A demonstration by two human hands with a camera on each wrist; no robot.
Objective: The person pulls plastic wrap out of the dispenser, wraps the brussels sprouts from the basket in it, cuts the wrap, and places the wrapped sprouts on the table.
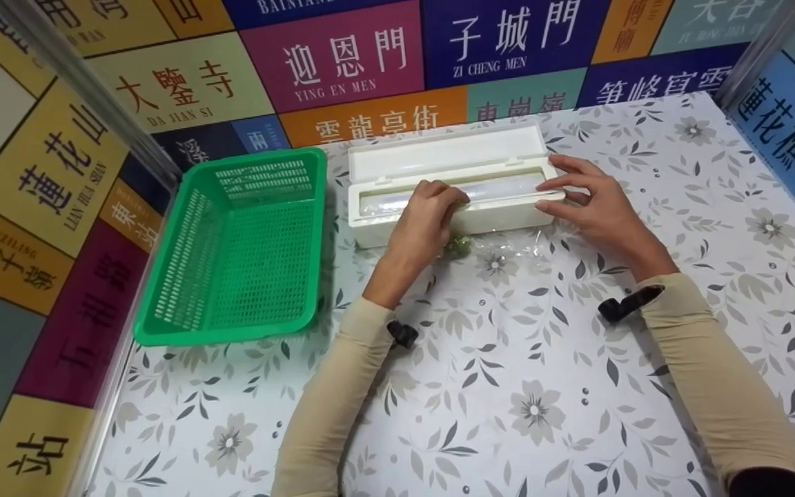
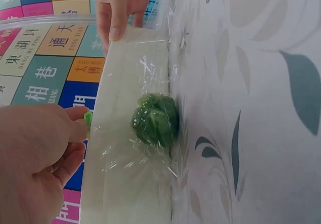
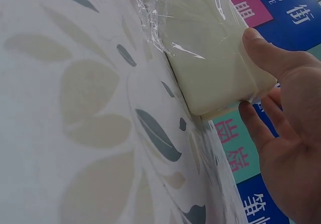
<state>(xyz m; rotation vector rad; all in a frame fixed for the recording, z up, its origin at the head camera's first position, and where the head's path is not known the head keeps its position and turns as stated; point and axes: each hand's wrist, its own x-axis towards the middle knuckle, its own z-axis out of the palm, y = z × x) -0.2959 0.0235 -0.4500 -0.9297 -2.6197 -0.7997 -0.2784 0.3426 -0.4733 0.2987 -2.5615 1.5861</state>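
Note:
A white cling film dispenser [image 1: 501, 219] stands with its lid [image 1: 446, 153] flipped back and a film roll [image 1: 501, 188] lying inside. At its front edge my left hand [image 1: 419, 221] pinches a small bright green piece [image 2: 88, 117], mostly hidden by the fingers. My right hand [image 1: 601, 200] grips the dispenser's right end, thumb on the near side in the right wrist view. Clear film [image 2: 115, 153] hangs down the front wall. Under it, against the dispenser's foot, lies a round green vegetable [image 2: 155, 119]; its exact kind is unclear through the film.
To the left of the dispenser is a green plastic basket [image 1: 225, 336] with slotted walls. A floral white cloth [image 1: 480, 442] covers the table. Panels with coloured signs [image 1: 342, 59] stand along the back and both sides.

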